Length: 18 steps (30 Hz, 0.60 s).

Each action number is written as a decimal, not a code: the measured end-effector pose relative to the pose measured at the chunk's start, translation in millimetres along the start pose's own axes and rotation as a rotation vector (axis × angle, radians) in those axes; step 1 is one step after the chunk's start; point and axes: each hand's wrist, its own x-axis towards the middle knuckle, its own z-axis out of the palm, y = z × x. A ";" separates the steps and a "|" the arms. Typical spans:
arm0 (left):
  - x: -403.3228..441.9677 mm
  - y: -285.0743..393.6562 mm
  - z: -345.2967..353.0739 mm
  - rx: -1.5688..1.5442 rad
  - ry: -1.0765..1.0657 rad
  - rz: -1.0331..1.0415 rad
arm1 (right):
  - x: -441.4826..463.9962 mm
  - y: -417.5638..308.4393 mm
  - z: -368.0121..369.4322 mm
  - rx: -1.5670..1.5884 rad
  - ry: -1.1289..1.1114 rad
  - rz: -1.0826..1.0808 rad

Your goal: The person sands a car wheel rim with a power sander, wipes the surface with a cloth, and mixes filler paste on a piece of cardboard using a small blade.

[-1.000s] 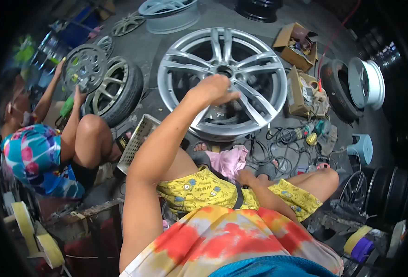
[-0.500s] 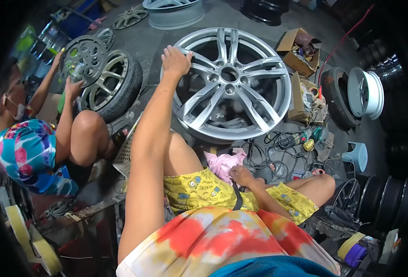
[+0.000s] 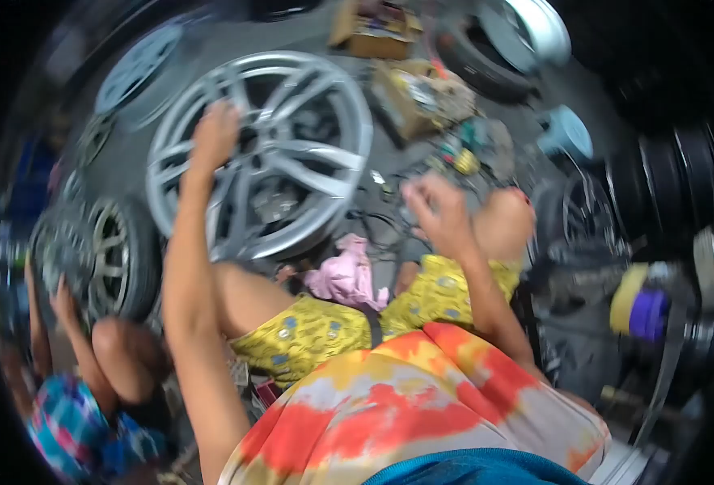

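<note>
A large silver alloy wheel rim [image 3: 316, 179] with paired spokes lies face up before me. My left hand [image 3: 215, 136] is over its spokes beside the hub; blur hides whether the fingers grip or only touch it. My right hand [image 3: 444, 217] is raised above my right knee, apart from the rim, with fingers curled in. Whatever they may hold is too small or blurred to make out. A crumpled pink cloth [image 3: 347, 271] lies between my legs, below the rim's near edge.
Cardboard boxes [image 3: 401, 101] of small items stand beyond the rim, near a bare tyre [image 3: 478, 65] and a light-blue stool [image 3: 566, 133]. Power tools and cables lie right of the rim. At left, a co-worker [image 3: 74, 420] sits by a tyre-mounted wheel [image 3: 126, 255]. Dark rims [image 3: 656, 186] stand at right.
My view has swung to the right. My left hand has gone from the rim's outer edge to the spokes near the hub. My right hand has lifted away from the pink cloth.
</note>
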 end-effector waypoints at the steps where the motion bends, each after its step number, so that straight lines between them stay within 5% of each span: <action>1: -2.5 -13.4 6.0 0.040 0.063 0.004 | 6.0 -12.2 -31.2 -0.004 0.155 -0.042; 2: -0.4 -31.7 9.1 0.030 0.031 -0.007 | 4.2 -35.6 -62.2 -0.044 0.289 0.089; 3: 0.8 -21.7 0.9 -0.021 0.003 -0.042 | 6.9 -8.7 -88.5 0.160 0.413 -0.085; 5: 3.4 -17.5 -5.7 0.000 0.020 0.040 | -5.5 -29.8 -138.4 0.243 0.626 -0.037; 8: 5.4 7.9 -18.0 0.053 -0.034 -0.021 | -36.6 17.3 -182.5 0.158 0.728 -0.022; 11: 10.2 25.8 -23.5 0.087 -0.113 -0.088 | -81.7 88.7 -162.0 0.190 0.706 0.324; 15: 14.5 47.8 -9.4 -0.109 -0.042 -0.056 | -183.3 193.9 -68.4 -0.206 0.297 0.420; 18: 13.8 57.6 3.5 -0.105 -0.119 -0.083 | -267.2 226.7 -19.9 -0.190 -0.125 0.726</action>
